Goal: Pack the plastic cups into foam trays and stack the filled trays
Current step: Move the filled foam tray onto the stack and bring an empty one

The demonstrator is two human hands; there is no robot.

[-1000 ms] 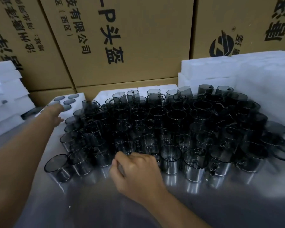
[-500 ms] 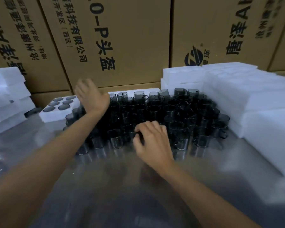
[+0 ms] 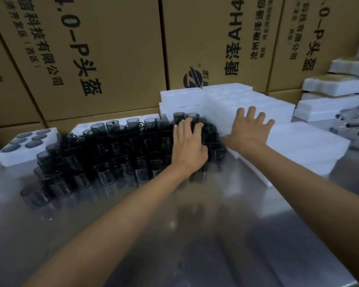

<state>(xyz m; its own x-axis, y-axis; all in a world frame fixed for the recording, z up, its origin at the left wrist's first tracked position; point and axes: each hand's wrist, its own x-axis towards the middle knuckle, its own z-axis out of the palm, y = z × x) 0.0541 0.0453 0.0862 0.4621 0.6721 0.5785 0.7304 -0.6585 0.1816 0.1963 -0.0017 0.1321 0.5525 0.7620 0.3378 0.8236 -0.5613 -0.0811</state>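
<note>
A dense cluster of dark see-through plastic cups (image 3: 112,150) stands on the steel table (image 3: 195,224). At the far left a white foam tray (image 3: 10,157) holds several cups in its holes. My left hand (image 3: 188,146) lies on top of the cups at the cluster's right end, fingers spread over their rims. Just right of the cups, my right hand (image 3: 250,129) rests on a stack of empty white foam trays (image 3: 298,146), its fingers straight and fanned out.
Tall cardboard boxes (image 3: 112,59) form a wall behind the table. More foam trays (image 3: 182,98) sit behind the cups, and further stacks (image 3: 336,85) stand at the far right. Bare steel lies in front of the cups.
My left hand left the filled tray at the left and swung across to the right end of the cups. My right hand left the front cups, opened, and moved onto the foam stack.
</note>
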